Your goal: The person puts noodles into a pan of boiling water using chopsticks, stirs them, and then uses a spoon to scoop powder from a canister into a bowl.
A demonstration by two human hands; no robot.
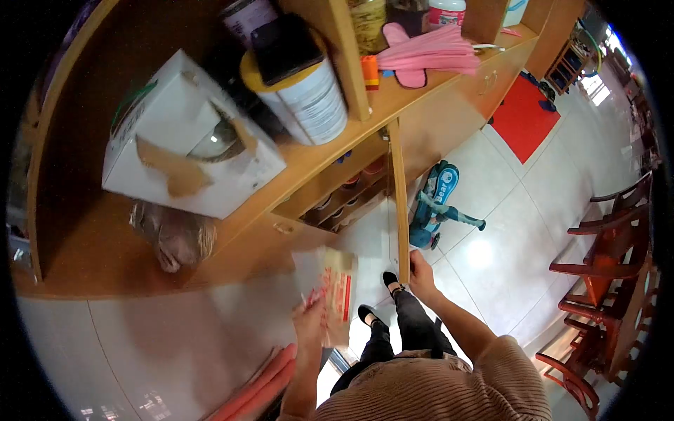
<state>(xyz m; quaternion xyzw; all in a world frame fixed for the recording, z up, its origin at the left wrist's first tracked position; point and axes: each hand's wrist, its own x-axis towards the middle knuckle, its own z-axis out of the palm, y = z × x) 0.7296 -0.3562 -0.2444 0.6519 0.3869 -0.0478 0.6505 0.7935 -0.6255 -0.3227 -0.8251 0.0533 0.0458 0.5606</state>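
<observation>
My left hand (309, 319) is closed on a flat cream-coloured packet (340, 291) with a red printed stripe, blurred by motion. It hangs in front of the cabinet, over the floor. My right hand (421, 278) grips the lower free edge of a wooden cabinet door (399, 203), which stands swung outward. Behind the door, the opened cabinet (309, 198) shows shelves with several dark items, perhaps shoes, hard to make out.
On the countertop stand a torn white box (200, 165), a large white tin (309, 105) with a black object on it, and a pink folded umbrella-like item (439, 52). A teal scooter (437, 200), a red mat (525, 118) and wooden chairs (600, 263) are to the right.
</observation>
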